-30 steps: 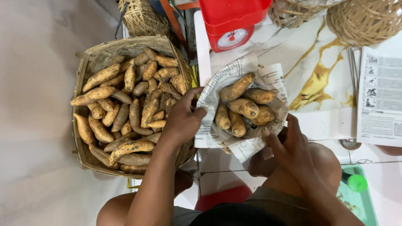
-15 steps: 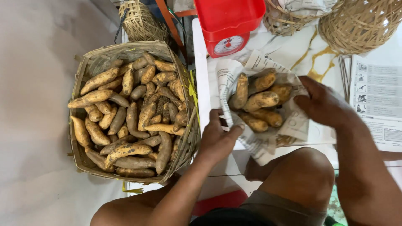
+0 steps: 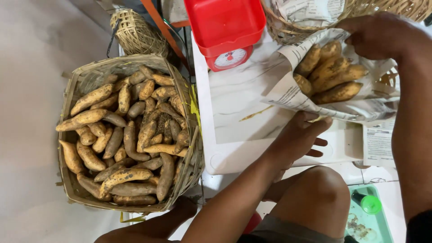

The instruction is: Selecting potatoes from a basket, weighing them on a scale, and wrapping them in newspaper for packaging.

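The left hand (image 3: 299, 135) is cupped under the lower edge of a newspaper wrap (image 3: 292, 92) of sweet potatoes (image 3: 330, 74), held above the white table (image 3: 238, 103). The wrap's upper edge is gripped by the right hand (image 3: 382, 36). A woven basket (image 3: 78, 85) of tubers stands beside the table.

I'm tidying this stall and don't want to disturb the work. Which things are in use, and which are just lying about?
In use:
left hand
right hand
newspaper wrap
sweet potatoes in it

Lying about:
basket of sweet potatoes
red scale
small wicker basket
green-capped bottle
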